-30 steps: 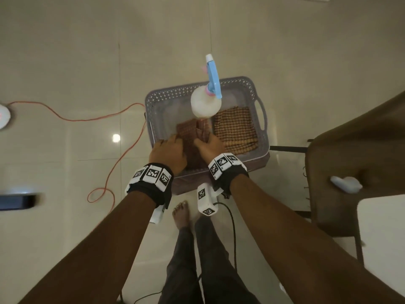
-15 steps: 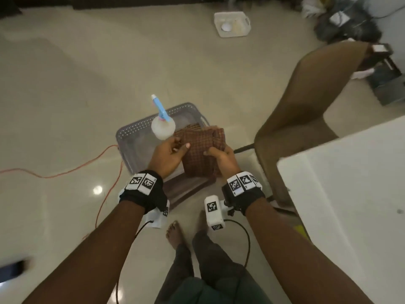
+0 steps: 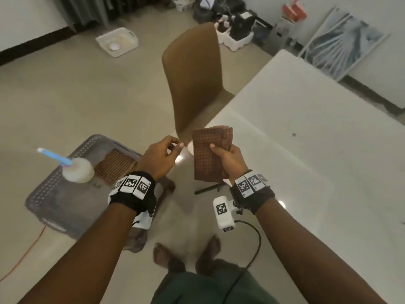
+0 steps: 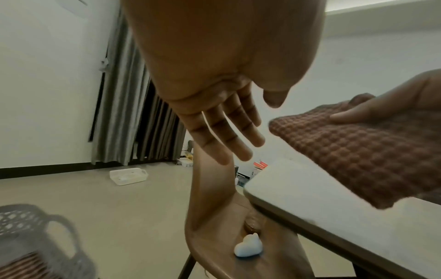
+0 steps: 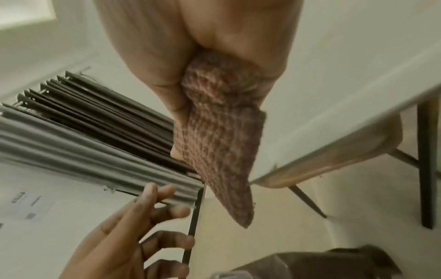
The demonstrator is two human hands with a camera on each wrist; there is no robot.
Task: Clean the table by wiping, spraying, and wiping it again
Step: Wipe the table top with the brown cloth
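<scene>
The right hand grips a folded brown checked cloth. At its 9 o'clock, the left hand is loose, holding nothing, over the grey plastic basket.

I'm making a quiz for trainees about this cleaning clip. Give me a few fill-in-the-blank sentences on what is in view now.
1. The brown cloth is held by the ____ hand.
2. The spray bottle stands in the grey ____.
3. The left hand holds ____.
4. A small white object lies on the seat of the brown ____.

Missing words: right; basket; nothing; chair
</scene>
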